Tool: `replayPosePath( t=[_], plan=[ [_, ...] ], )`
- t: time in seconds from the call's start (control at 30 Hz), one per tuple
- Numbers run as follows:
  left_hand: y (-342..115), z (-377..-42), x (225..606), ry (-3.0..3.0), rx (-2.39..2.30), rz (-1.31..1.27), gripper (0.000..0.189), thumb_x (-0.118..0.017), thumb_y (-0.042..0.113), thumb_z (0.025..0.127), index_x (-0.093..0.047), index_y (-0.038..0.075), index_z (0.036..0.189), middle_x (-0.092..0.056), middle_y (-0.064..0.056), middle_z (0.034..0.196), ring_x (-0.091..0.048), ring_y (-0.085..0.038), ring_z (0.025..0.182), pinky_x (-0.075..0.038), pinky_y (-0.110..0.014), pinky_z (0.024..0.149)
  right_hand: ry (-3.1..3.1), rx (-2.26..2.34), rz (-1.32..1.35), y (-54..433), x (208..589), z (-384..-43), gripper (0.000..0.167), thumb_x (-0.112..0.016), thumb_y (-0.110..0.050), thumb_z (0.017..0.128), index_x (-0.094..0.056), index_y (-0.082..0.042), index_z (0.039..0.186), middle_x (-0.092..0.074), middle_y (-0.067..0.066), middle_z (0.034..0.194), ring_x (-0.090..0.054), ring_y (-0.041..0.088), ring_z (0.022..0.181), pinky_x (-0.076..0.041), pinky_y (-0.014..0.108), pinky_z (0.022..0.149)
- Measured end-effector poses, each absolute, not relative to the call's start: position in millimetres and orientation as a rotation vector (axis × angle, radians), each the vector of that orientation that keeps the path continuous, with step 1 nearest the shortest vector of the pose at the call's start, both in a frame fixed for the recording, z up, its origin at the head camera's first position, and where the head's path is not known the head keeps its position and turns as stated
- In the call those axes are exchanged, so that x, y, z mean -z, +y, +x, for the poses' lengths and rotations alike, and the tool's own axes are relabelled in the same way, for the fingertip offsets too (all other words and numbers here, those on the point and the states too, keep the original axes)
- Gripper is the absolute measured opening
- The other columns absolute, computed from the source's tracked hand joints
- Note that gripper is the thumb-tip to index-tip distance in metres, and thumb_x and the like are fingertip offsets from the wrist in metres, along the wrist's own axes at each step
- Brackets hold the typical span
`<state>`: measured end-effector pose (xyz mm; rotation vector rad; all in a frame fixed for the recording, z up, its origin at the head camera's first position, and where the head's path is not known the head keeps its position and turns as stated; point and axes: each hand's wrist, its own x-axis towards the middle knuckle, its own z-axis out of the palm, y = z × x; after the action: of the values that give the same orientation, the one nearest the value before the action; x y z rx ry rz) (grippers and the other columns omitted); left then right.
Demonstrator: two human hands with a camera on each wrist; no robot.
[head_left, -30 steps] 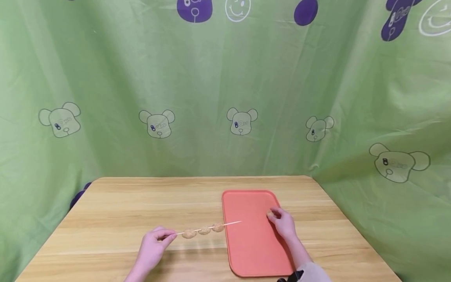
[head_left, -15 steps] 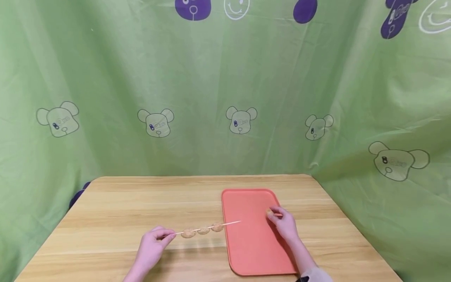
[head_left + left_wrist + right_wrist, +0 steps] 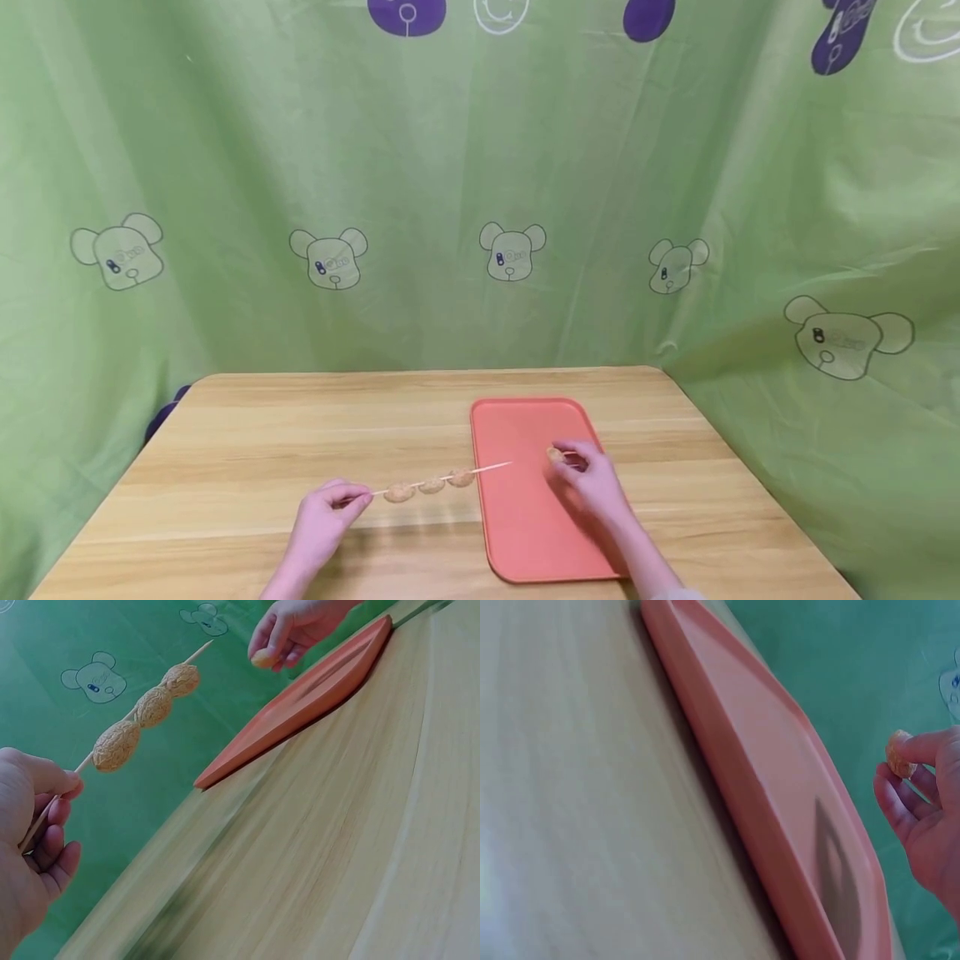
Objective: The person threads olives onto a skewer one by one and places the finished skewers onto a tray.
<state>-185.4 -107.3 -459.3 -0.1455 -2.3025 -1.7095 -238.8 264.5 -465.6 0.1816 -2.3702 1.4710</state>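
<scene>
My left hand point(image 3: 321, 521) pinches the rear end of a thin wooden skewer point(image 3: 492, 467) between thumb and fingers. Threaded on it are three wrinkled golden-brown food balls point(image 3: 116, 746), grouped on the half nearer my fingers. The skewer's bare pointed tip reaches over the left edge of the red tray point(image 3: 525, 533). Above the tray's right half, my right hand point(image 3: 594, 483) pinches one more such brown ball point(image 3: 901, 754) by thumb and fingertips. In the right wrist view this ball is raised above the tray, whose surface bears the hand's shadow.
The tray lies lengthwise on a light wooden table point(image 3: 315, 425), right of its middle, with a low raised rim. Green curtains point(image 3: 420, 325) printed with bear heads hang behind the table and along both sides.
My right hand has moved left over the tray with its brown ball, closer to the skewer's tip. The left hand and skewer keep nearly the same place, the tip slightly higher.
</scene>
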Motion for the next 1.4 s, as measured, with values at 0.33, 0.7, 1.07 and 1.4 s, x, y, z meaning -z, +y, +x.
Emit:
replayPosePath(
  t=[0.33, 0.7, 1.07, 1.4],
  plan=[
    [-108, -188, 459, -2.307, 1.735, -0.111, 0.007, -0.073, 0.000, 0.075, -0.071, 0.000, 0.082, -0.064, -0.002, 0.078, -0.055, -0.004, 0.070, -0.048, -0.020, 0.066, -2.345, -1.520, 0.317, 239, 439, -217, 0.028, -0.066, 0.014, 0.075, -0.063, 0.010, 0.102, -0.063, 0.016, 0.096, -0.058, 0.015, 0.083, -0.050, 0.023, 0.074],
    [-107, -185, 459, -2.317, 1.724, -0.129, 0.006, -0.072, 0.000, 0.076, -0.071, -0.001, 0.082, -0.064, -0.001, 0.077, -0.057, -0.005, 0.070, -0.049, -0.020, 0.065, -2.271, -1.594, 0.554, 238, 447, -214, 0.030, -0.066, 0.013, 0.076, -0.062, 0.008, 0.105, -0.060, 0.018, 0.099, -0.057, 0.008, 0.085, -0.051, 0.022, 0.071],
    [-106, -180, 456, -2.303, 1.700, -0.169, 0.005, -0.072, -0.001, 0.075, -0.071, 0.000, 0.079, -0.062, 0.001, 0.072, -0.054, -0.006, 0.066, -0.047, -0.021, 0.060, -2.257, -1.704, 0.604, 233, 443, -207, 0.033, -0.067, 0.007, 0.078, -0.058, 0.011, 0.109, -0.061, 0.024, 0.099, -0.058, 0.006, 0.086, -0.050, 0.021, 0.074],
    [-105, -179, 456, -2.283, 1.695, -0.195, 0.005, -0.072, -0.002, 0.074, -0.071, 0.001, 0.078, -0.061, 0.002, 0.071, -0.054, -0.005, 0.066, -0.046, -0.021, 0.060, -2.227, -1.707, 0.668, 231, 441, -204, 0.034, -0.068, 0.005, 0.077, -0.058, 0.013, 0.108, -0.058, 0.026, 0.103, -0.057, 0.005, 0.089, -0.050, 0.020, 0.076]
  ],
)
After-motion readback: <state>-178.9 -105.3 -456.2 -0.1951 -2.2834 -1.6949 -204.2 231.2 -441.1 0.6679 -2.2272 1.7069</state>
